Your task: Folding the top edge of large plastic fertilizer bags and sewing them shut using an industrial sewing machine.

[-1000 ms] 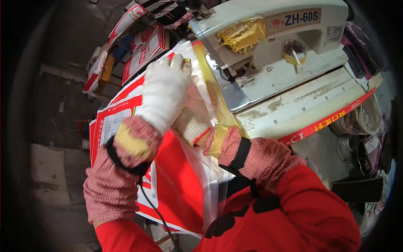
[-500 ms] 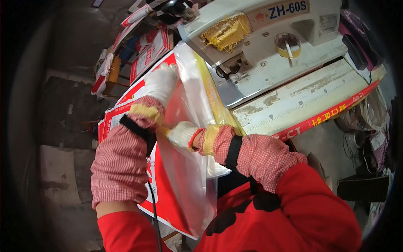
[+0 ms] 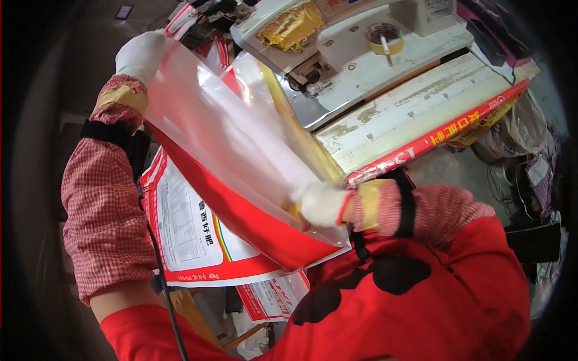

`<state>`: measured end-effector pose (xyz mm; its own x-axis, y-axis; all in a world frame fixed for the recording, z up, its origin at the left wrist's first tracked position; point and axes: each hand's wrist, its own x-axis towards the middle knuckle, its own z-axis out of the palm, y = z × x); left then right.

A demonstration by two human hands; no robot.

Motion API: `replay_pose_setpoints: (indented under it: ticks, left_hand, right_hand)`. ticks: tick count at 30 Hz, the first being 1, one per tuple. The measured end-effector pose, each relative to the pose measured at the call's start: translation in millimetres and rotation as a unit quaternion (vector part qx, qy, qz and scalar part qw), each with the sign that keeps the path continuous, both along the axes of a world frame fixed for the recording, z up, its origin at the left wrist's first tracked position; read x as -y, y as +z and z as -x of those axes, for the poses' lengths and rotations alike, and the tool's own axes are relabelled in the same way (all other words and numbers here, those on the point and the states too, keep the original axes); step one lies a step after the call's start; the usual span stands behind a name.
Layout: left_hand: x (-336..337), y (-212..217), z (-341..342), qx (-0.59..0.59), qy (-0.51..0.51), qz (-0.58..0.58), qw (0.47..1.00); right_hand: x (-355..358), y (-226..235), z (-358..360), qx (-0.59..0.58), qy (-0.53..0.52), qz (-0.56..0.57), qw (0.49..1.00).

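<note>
A red and white printed sack (image 3: 241,213) with a clear plastic liner (image 3: 211,135) stretches between my two gloved hands. My left hand (image 3: 141,57) is raised at the far left, its fingers closed on the far corner of the sack's edge. At the near end of the same edge is my right hand (image 3: 319,203), closed on the sack and somewhat blurred by motion; its fingertips are partly hidden. Under the raised edge lies the sack's printed white panel (image 3: 183,210). Both hands wear white knit gloves.
A sewing machine (image 3: 337,66) stands on the right, with a yellow fibrous pad (image 3: 291,27) and a tape roll (image 3: 385,39) on it. A ruled work surface (image 3: 409,114) with a red front strip (image 3: 439,135) adjoins it. A black cord (image 3: 162,265) hangs beside my left arm.
My left hand has swung up and left with the sack's edge, while my right hand has moved right and slightly nearer. The sack and liner are now spread wide between them.
</note>
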<state>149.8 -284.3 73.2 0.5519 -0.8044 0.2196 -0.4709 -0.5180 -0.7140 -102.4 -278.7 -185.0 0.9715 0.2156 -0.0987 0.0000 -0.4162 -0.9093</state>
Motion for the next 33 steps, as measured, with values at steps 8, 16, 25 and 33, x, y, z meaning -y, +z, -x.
replay_pose_setpoints:
  ticks: [8, 16, 25, 33]
  left_hand:
    - [20, -18, 24, -0.014, 0.017, -0.057, 0.998]
    - [31, -38, 30, -0.002, -0.023, -0.100, 0.995]
    - [17, -8, -48, -0.118, -0.002, -0.060, 0.991]
    - [15, -240, -13, 0.021, -0.146, -0.027, 0.989]
  right_hand:
    - [55, 29, 7, -0.027, -0.289, -0.245, 0.925]
    - [21, -25, -16, -0.074, -0.201, -0.289, 0.933]
    - [-2, 34, -34, 0.082, -0.233, -0.019, 0.969]
    - [41, -7, 74, -0.069, -0.314, -0.260, 0.911]
